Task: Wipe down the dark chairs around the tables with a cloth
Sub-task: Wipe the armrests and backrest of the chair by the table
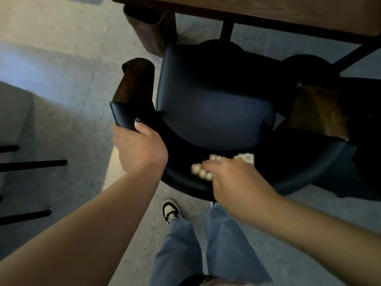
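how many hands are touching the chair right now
2: the left hand grips the chair backrest's left end; the right hand presses the cloth on its curved top.

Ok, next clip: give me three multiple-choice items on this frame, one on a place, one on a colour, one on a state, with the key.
1. Where does the cloth lie?
A. on the chair's curved backrest
B. on the floor
C. on the table

2. What colour is the chair's seat?
A. white
B. dark blue-black
C. red

3. What is the left hand doing?
A. hanging free
B. holding a cup
C. gripping the backrest's left end

Key: 1 A, the pale cloth sits under the right hand on the backrest's top; 2 B, the upholstery looks dark navy; 3 C, its thumb and fingers wrap the padded end.
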Tool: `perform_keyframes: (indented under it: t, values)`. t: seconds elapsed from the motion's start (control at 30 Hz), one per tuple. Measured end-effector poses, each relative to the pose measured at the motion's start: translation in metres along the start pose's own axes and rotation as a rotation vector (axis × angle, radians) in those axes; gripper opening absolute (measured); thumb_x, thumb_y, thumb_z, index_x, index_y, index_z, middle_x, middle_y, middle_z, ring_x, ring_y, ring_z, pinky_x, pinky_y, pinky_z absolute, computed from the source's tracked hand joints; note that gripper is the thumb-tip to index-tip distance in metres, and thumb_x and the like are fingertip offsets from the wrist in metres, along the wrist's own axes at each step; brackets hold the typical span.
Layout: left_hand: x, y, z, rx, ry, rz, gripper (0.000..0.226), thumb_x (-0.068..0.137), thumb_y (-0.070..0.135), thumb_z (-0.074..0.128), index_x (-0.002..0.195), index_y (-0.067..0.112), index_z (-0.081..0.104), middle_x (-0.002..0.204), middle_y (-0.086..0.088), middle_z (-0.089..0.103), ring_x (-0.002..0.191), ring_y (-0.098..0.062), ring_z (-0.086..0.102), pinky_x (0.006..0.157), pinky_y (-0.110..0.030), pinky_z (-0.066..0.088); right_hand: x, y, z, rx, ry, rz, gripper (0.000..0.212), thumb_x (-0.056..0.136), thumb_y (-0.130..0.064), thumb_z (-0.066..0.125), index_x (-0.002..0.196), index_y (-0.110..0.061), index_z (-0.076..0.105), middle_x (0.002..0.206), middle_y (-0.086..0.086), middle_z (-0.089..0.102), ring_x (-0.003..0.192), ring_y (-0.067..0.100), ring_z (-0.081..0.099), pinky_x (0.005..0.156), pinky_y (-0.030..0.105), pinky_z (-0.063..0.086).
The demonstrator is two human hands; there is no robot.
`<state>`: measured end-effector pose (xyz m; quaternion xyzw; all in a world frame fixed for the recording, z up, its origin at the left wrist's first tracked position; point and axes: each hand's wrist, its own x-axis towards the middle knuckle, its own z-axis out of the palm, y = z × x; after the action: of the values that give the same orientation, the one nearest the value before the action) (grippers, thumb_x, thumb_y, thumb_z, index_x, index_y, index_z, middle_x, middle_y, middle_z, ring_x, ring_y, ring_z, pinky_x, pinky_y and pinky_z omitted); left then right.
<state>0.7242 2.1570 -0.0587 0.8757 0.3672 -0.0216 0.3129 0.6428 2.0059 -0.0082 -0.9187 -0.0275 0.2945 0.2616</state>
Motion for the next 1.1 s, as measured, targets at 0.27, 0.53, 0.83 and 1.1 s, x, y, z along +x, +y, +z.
perform_keyframes:
  t: [0.27,0.53,0.83,1.1]
  values:
    - [0.000,0.000,0.002,0.020,0.018,0.004,0.045,0.099,0.036,0.038,0.135,0.009,0.039,0.133,-0.012,0.051,0.116,-0.036,0.054,0.092,-0.043,0.041,0.073,0.055,-0.004,0.227,-0.037,0.182,0.035,0.078,-0.004,0.053,0.099,-0.021,0.076,0.081,0.001,0.072,0.068,0.006,0.060,0.053,0.014,0.045]
    - [0.001,-0.001,0.003,0.021,0.034,0.019,0.045,0.099,0.036,0.038,0.136,0.010,0.039,0.136,-0.011,0.050,0.119,-0.035,0.052,0.093,-0.041,0.040,0.154,0.092,0.043,-0.217,-0.389,0.280,0.042,0.098,-0.033,0.048,0.119,0.001,0.059,0.122,0.015,0.060,0.107,0.029,0.059,0.071,0.025,0.036]
    - [0.001,-0.002,0.001,0.006,0.026,0.013,0.048,0.098,0.037,0.039,0.137,0.010,0.038,0.135,-0.012,0.051,0.118,-0.037,0.054,0.092,-0.043,0.041,0.043,0.043,-0.003,-0.225,-0.176,0.117,0.020,0.082,-0.009,0.047,0.091,-0.015,0.064,0.093,0.009,0.064,0.095,0.032,0.059,0.080,0.037,0.031]
    - [-0.001,0.000,-0.001,0.018,0.033,0.001,0.046,0.098,0.036,0.040,0.135,0.009,0.039,0.133,-0.013,0.052,0.117,-0.037,0.054,0.092,-0.044,0.041,-0.016,0.040,-0.022,-0.092,-0.107,-0.043,0.053,0.075,-0.018,0.036,0.121,-0.025,0.062,0.122,-0.002,0.064,0.115,0.020,0.057,0.096,0.039,0.046]
